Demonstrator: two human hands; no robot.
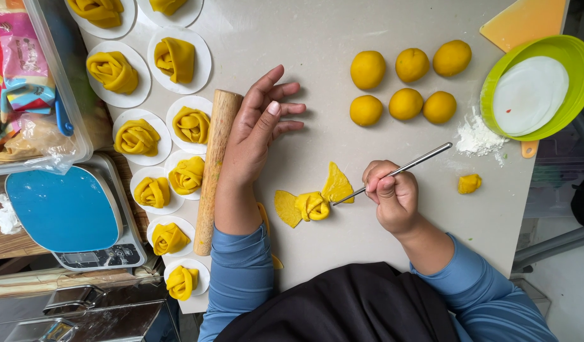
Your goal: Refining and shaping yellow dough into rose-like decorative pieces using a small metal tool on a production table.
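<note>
My right hand (391, 196) grips a thin metal rod (406, 168) whose tip touches a yellow dough piece (312, 204) on the grey table (323, 76). The piece is rolled in the middle with flat wings either side. Resting flat beside a wooden rolling pin (214, 164), my left hand (257, 136) has its fingers spread and holds nothing. Several yellow dough balls (403, 79) lie beyond my right hand.
Several finished yellow dough flowers sit on white paper rounds (178, 60) at the left. A green bowl (574, 63) with white rounds stands at the right, flour (476, 136) beside it. A blue kitchen scale (70, 212) and a clear plastic bin (32, 82) are at far left.
</note>
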